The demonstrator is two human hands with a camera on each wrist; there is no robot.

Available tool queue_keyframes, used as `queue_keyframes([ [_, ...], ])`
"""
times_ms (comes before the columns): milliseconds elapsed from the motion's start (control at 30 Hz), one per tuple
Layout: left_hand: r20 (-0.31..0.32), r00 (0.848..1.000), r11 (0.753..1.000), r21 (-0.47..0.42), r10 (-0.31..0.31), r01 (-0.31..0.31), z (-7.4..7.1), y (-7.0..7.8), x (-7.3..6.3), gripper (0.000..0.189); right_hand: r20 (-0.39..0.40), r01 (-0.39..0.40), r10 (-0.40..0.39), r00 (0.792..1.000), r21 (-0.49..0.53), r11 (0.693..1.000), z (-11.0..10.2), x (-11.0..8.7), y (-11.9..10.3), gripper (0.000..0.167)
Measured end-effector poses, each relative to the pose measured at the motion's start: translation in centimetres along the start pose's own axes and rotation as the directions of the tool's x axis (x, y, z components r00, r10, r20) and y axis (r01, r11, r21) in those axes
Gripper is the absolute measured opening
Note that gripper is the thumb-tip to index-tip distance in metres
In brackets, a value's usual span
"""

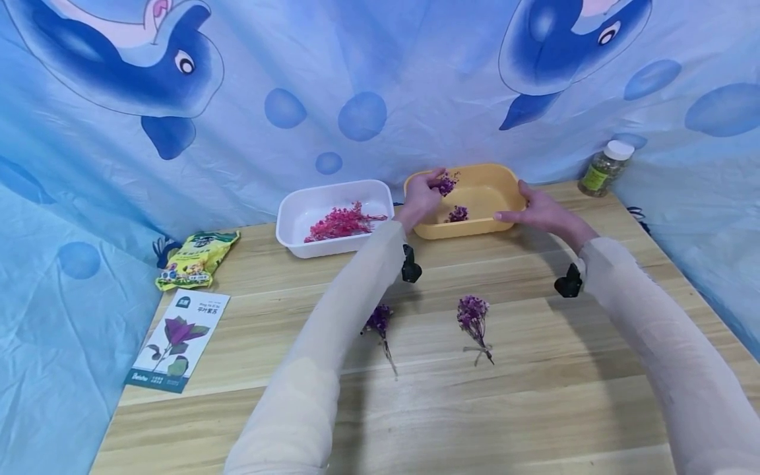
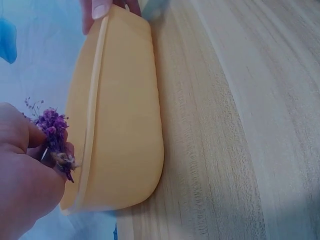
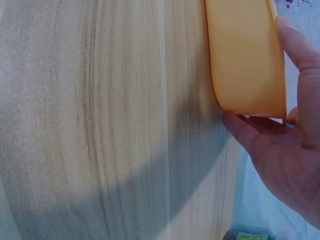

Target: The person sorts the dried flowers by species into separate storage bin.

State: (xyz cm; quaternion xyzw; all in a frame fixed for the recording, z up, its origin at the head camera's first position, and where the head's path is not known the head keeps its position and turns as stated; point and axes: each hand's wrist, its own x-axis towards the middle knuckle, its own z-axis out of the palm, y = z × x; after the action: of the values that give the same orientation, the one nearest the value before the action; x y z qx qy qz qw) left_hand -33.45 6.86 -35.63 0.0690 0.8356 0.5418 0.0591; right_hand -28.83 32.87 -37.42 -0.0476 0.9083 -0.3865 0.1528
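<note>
Over the left part of a yellow plastic basin [image 1: 475, 228], my left hand [image 1: 420, 198] pinches a small tied bunch of purple dried flowers [image 2: 54, 131] by its stems. Another purple bunch [image 1: 457, 214] lies inside that basin. My right hand [image 1: 543, 210] holds the basin's right end, thumb on the front rim and fingers along the end wall, as the right wrist view shows. Two more purple bunches lie on the wooden table, one [image 1: 473, 316] tied with twine and one [image 1: 379, 320] partly hidden by my left sleeve.
A white basin [image 1: 291, 232] with pink dried flowers [image 1: 340, 223] stands left of the yellow one. At the table's left edge lie a yellow packet [image 1: 198, 258] and a printed seed packet [image 1: 178, 340]. A white-capped jar [image 1: 605, 169] stands at the back right, before a blue curtain [image 1: 415, 79].
</note>
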Motion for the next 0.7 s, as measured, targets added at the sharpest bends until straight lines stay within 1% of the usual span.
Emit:
queue_keyframes([
  [67,0.005,1.0,0.998,-0.057,-0.013,0.014,-0.1,-0.1,0.1,0.063,0.001,0.001,-0.001,1.0,0.003,1.0,0.1,0.0,-0.1,0.122],
  [133,0.021,0.999,0.99,-0.136,-0.026,0.029,-0.2,-0.2,0.1,0.059,0.003,0.001,-0.001,1.0,0.006,1.0,0.1,-0.1,-0.2,0.122],
  [167,0.032,0.999,0.976,-0.215,-0.033,0.039,-0.3,-0.2,0.1,0.055,0.003,-0.001,0.001,1.0,0.007,1.0,0.1,-0.1,-0.2,0.122],
  [200,0.036,0.999,0.974,-0.223,-0.027,0.034,-0.3,-0.3,0.1,0.051,0.005,-0.001,0.001,1.0,0.009,1.0,0.1,-0.1,-0.2,0.122],
  [233,0.043,0.999,0.968,-0.249,-0.03,0.04,-0.4,-0.3,0.0,0.049,0.005,-0.004,0.004,1.0,0.008,1.0,0.2,-0.2,-0.3,0.121],
  [300,0.056,0.998,0.958,-0.284,-0.017,0.032,-0.6,-0.3,-0.3,0.046,0.006,-0.003,0.003,1.0,0.008,1.0,0.2,-0.2,-0.3,0.121],
  [367,0.069,0.998,0.96,-0.281,0.002,0.018,-0.9,-0.4,-0.8,0.045,0.005,-0.005,0.005,1.0,0.008,1.0,0.2,-0.3,-0.3,0.12],
  [400,0.071,0.997,0.972,-0.234,0.027,-0.009,-1.1,-0.4,-1.2,0.045,0.007,-0.004,0.004,1.0,0.009,1.0,0.3,-0.3,-0.3,0.12],
  [433,0.076,0.996,0.97,-0.241,0.038,-0.018,-1.4,-0.5,-1.6,0.045,0.006,-0.005,0.005,1.0,0.011,1.0,0.3,-0.3,-0.2,0.12],
  [500,0.087,0.993,0.967,-0.248,0.079,-0.055,-2.0,-0.7,-2.5,0.045,0.01,-0.004,0.004,1.0,0.018,1.0,0.3,-0.2,-0.2,0.121],
  [633,0.094,0.985,0.962,-0.244,0.147,-0.121,-3.4,-1.1,-5.2,0.044,0.017,0.009,-0.009,1.0,0.029,1.0,0.3,-0.2,-0.1,0.121],
  [700,0.089,0.983,0.967,-0.214,0.159,-0.137,-4.2,-1.3,-6.7,0.046,0.016,0.014,-0.014,1.0,0.03,0.999,0.2,-0.2,0.0,0.12],
])
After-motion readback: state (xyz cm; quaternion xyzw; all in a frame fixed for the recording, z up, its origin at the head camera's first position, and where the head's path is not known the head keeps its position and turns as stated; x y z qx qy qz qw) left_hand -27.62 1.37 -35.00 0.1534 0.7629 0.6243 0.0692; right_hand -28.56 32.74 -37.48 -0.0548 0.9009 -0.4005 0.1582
